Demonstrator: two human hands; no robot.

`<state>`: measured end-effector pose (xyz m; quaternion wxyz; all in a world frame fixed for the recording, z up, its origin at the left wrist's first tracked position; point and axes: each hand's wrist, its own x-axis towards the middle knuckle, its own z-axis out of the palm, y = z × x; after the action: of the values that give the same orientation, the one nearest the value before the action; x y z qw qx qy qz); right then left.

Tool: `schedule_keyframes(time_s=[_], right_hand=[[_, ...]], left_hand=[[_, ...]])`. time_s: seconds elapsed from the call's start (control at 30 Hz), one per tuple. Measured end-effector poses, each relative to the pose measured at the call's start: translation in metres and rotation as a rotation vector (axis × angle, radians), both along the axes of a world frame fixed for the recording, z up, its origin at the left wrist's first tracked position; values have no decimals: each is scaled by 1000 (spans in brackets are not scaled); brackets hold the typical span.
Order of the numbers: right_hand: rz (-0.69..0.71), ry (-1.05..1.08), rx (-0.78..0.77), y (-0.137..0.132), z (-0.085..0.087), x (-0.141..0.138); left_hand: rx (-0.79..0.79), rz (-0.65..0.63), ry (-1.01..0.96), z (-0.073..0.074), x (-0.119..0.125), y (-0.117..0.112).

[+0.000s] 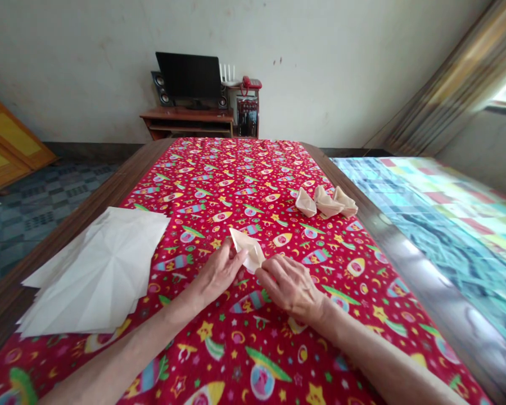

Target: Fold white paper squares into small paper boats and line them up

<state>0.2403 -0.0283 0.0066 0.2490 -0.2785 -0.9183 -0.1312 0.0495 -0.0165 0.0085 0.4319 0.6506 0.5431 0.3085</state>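
A small folded piece of cream paper point(248, 247) is held between both hands just above the red patterned tablecloth point(244, 185). My left hand point(217, 273) pinches its left side with thumb and fingers. My right hand point(289, 287) grips its lower right edge, fingers curled. Three finished folded paper shapes point(326, 202) lie together on the cloth at the right. A stack of creased white paper sheets point(96, 267) lies on the left of the table.
The wooden table edge point(390, 236) runs along the right, next to a bed with a colourful patchwork cover point(447, 219). At the far wall a low desk point(188, 119) carries a monitor, speakers and a red telephone. A yellow cabinet point(8, 143) stands at the left.
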Motion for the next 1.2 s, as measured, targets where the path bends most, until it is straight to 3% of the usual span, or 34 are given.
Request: schedule_keyframes(time_s=[0.13,0.27,0.37,0.47,0.57,0.63,0.73,0.9,1.07,1.2], right_hand=[[78,94,-58,-8,3,-5],[-107,383,-248,-6,5,-4],[-220,562,-534,2,5,-5],[-216,672,-910,9,2,-8],[-190,698,-1089,10,-2,-11],[-211,691,-1049,8,-5,-13],[-306,626,-870,5,-8,-14],[-385,539,-729,7,-13,-12],[-391,541,-728,9,-17,-10],[-393,543,-731,9,-20,-10]], left_hand=[[119,123,230,-2,3,5],[164,146,302,-7,4,8],[190,82,283,-8,5,5],[238,0,190,-11,6,3],[249,-14,217,-14,7,2],[256,-24,244,-14,8,1],[271,-57,299,-13,12,-2],[288,14,344,-9,15,-4],[213,-36,241,-1,13,0],[55,-82,-61,4,12,-1]])
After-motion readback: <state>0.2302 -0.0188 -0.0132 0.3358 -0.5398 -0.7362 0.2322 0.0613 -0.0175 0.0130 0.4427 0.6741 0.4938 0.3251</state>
